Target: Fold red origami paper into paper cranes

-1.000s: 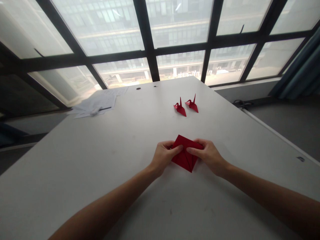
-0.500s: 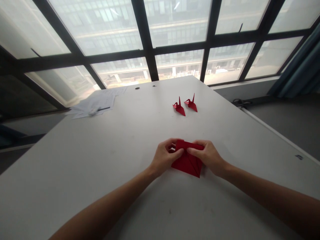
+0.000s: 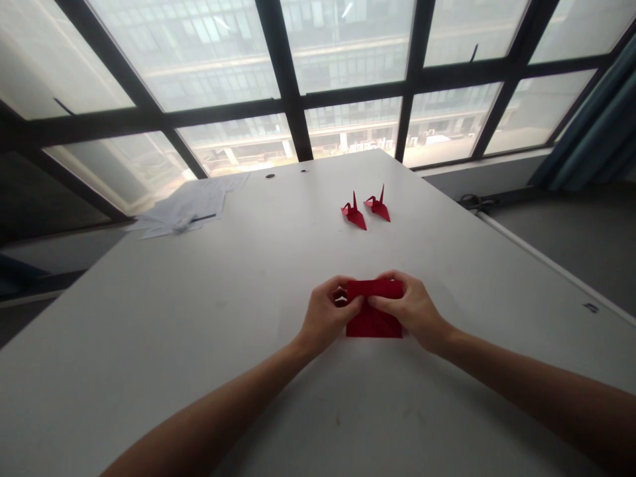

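Observation:
A folded piece of red origami paper [image 3: 372, 324] is held between my two hands, just over the white table [image 3: 238, 311]. My left hand [image 3: 330, 308] pinches its left side, thumb on the front face and fingers behind. On the opposite side my right hand [image 3: 410, 308] grips it the same way, and the two thumb tips nearly meet at the middle. A band runs along the paper's upper edge, and slanting creases show faintly below. Farther off stand two red paper cranes, a left one [image 3: 354, 217] and a right one [image 3: 379, 210].
White paper sheets [image 3: 193, 202] lie spread at the table's far left, with a dark pen [image 3: 203, 217] on them. Large dark-framed windows [image 3: 293, 112] rise behind the table. A blue curtain [image 3: 586, 146] hangs at the right, and a dark cable [image 3: 477, 202] lies beyond the table's right edge.
The red paper has turned in my hands: its lower edge was slanted with a corner pointing down right, and now it lies level. Both hands keep their hold. The view has shifted slightly.

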The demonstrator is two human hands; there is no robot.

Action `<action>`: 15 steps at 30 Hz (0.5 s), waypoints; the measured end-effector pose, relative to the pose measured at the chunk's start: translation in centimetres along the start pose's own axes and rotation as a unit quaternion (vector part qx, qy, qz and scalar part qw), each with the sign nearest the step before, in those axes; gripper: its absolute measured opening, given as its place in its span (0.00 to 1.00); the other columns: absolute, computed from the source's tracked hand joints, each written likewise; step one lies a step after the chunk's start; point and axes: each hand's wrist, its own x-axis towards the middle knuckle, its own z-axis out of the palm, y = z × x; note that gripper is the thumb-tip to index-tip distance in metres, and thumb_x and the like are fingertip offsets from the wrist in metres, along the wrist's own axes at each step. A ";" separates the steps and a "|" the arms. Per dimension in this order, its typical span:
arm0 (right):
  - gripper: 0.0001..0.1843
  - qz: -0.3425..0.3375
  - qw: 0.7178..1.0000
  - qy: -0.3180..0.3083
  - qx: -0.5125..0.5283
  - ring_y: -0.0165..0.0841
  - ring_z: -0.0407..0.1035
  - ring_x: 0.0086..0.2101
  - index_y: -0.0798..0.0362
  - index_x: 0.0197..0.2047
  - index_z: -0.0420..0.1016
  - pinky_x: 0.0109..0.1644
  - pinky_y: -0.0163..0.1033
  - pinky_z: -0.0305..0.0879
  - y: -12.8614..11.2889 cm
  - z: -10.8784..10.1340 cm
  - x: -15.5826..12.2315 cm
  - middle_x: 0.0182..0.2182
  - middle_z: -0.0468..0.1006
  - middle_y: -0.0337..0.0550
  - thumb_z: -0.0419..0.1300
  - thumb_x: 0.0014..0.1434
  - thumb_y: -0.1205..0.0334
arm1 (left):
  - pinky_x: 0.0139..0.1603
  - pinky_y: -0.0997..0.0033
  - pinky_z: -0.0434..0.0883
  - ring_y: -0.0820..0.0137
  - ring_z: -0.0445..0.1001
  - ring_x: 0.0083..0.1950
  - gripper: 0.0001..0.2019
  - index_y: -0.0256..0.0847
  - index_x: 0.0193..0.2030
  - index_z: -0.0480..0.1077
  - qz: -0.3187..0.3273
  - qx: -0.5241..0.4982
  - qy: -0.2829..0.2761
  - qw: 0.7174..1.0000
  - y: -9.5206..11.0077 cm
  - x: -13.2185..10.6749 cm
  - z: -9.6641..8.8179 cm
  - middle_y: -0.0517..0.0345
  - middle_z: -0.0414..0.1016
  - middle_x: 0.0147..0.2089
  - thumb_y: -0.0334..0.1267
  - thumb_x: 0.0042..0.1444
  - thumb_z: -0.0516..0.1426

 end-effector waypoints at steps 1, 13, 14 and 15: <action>0.20 -0.004 1.000 0.009 0.002 0.39 0.77 0.35 0.52 0.43 0.76 0.35 0.41 0.76 -0.1 0.0 0.0 0.34 0.82 0.44 0.73 0.47 0.58 | 0.36 0.70 0.77 0.64 0.78 0.40 0.11 0.36 0.41 0.74 -0.009 -0.009 0.002 1.000 0.0 0.0 0.0 0.52 0.80 0.38 0.37 0.52 0.66; 0.35 0.006 1.000 0.000 0.006 0.42 0.78 0.36 0.48 0.58 0.69 0.35 0.44 0.80 0.0 0.1 0.0 0.38 0.82 0.45 0.73 0.47 0.59 | 0.36 0.69 0.77 0.63 0.79 0.40 0.10 0.37 0.40 0.72 -0.032 -0.019 -0.015 0.999 0.2 -0.2 0.3 0.53 0.79 0.39 0.38 0.54 0.65; 0.35 0.004 1.000 0.000 0.000 0.42 0.78 0.36 0.48 0.58 0.69 0.35 0.44 0.80 0.0 0.1 0.0 0.38 0.82 0.45 0.73 0.47 0.60 | 0.36 0.70 0.77 0.64 0.79 0.40 0.10 0.36 0.40 0.72 -0.028 -0.012 -0.017 0.999 0.1 -0.2 0.3 0.53 0.79 0.39 0.38 0.54 0.65; 0.34 0.002 1.000 0.001 -0.006 0.42 0.79 0.36 0.48 0.58 0.70 0.34 0.43 0.80 0.0 0.0 0.0 0.37 0.82 0.45 0.72 0.48 0.61 | 0.36 0.70 0.77 0.64 0.79 0.39 0.10 0.36 0.40 0.73 -0.022 -0.002 -0.017 1.000 0.0 -0.1 0.2 0.53 0.80 0.39 0.38 0.54 0.65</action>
